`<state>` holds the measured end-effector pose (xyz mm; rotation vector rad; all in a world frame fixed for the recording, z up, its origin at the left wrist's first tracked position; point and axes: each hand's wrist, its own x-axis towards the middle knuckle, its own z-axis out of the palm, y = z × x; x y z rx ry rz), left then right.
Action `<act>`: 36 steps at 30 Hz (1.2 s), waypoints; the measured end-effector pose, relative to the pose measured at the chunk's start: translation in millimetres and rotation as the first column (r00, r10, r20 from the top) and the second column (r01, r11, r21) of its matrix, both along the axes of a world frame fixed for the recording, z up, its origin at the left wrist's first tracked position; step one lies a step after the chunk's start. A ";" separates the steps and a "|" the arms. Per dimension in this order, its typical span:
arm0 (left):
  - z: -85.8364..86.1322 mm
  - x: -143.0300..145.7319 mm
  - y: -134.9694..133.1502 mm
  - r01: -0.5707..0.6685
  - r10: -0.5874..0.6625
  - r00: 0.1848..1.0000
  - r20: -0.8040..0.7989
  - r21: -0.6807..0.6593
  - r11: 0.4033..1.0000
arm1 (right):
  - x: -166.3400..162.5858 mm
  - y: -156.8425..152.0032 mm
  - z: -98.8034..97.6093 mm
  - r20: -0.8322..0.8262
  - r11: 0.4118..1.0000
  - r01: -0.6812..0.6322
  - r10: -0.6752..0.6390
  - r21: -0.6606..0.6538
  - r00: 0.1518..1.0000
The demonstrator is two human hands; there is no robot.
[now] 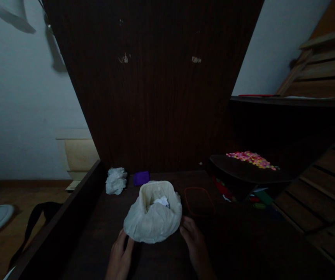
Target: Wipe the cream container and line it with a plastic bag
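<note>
A small bin lined with a white plastic bag (pixel 152 227) stands in front of me on the dark wooden surface, its liner folded down over the rim. Crumpled white paper (pixel 162 201) lies inside. My left hand (pixel 121 252) is at the liner's lower left edge, fingers curled against it and thumb slightly apart. My right hand (pixel 193 239) pinches the liner's right edge, its fingertips partly hidden by the plastic. To the right of the bin lies an orange-red rounded rectangular ring (pixel 198 188).
A crumpled white plastic bag (pixel 116 181) and a purple folded item (pixel 141 178) lie at the back left. A dark panel (pixel 155 97) rises behind. On the right, a shelf (pixel 237 169) bears small pink and yellow pieces (pixel 251 158). A raised side board (pixel 65 217) borders the left.
</note>
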<state>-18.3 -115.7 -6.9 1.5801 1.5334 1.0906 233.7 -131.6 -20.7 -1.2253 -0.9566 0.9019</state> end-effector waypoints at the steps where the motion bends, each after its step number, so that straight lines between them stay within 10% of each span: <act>1: 0.1 0.1 -3.0 0.003 -0.003 1.000 0.014 -0.022 1.000 | 0.2 0.6 -0.5 -0.051 1.000 -0.004 0.005 0.023 0.999; 13: 9.3 17.7 -19.2 0.018 -0.024 0.993 0.112 0.056 0.998 | -0.2 -4.0 26.7 -0.484 0.994 0.061 -0.010 0.090 0.875; 23: 44.1 14.6 -14.3 0.022 -0.041 0.993 0.107 0.172 0.985 | 25.0 1.7 34.0 -0.316 0.971 -0.067 0.140 0.231 0.938; 36: 47.4 -23.7 7.7 0.100 -0.081 0.995 -0.066 0.403 0.909 | 10.7 3.1 96.2 -0.419 0.958 -0.009 0.133 0.285 0.898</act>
